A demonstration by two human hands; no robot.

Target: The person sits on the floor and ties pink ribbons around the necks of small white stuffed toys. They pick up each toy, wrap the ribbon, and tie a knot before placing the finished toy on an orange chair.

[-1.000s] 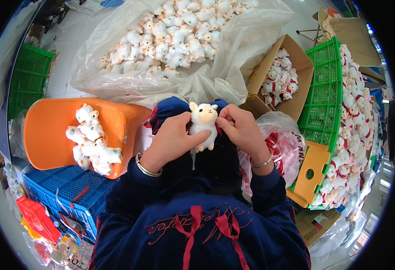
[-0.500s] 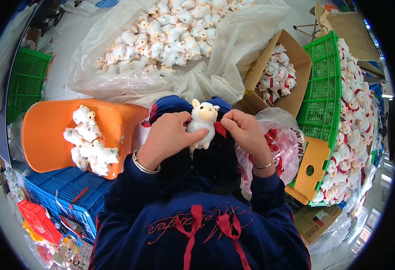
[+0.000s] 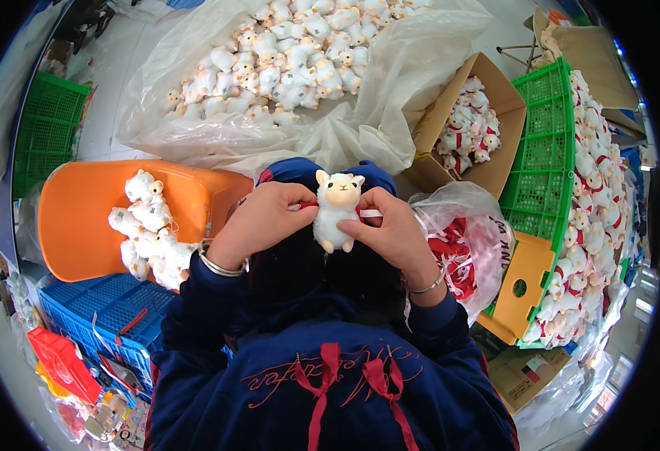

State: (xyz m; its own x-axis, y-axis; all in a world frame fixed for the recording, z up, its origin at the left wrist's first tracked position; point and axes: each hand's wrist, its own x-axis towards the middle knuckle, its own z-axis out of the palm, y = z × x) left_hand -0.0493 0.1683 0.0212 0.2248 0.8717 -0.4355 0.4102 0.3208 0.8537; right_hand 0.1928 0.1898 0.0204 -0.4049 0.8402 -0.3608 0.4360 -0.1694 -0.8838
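Plush toy (image 3: pixel 336 214), ribbon (image 3: pixel 372 213) between fingers (image 3: pixel 379 198), open lap (image 3: pixel 322 293) below, chair (image 3: pixel 81 218) edge left

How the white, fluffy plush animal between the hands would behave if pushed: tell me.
The white, fluffy plush animal is probably soft and squeezable, given its fuzzy, rounded body. It is likely light: the right hand holds it with thumb and fingers. Its stubby feet suggest it could tip if pushed.
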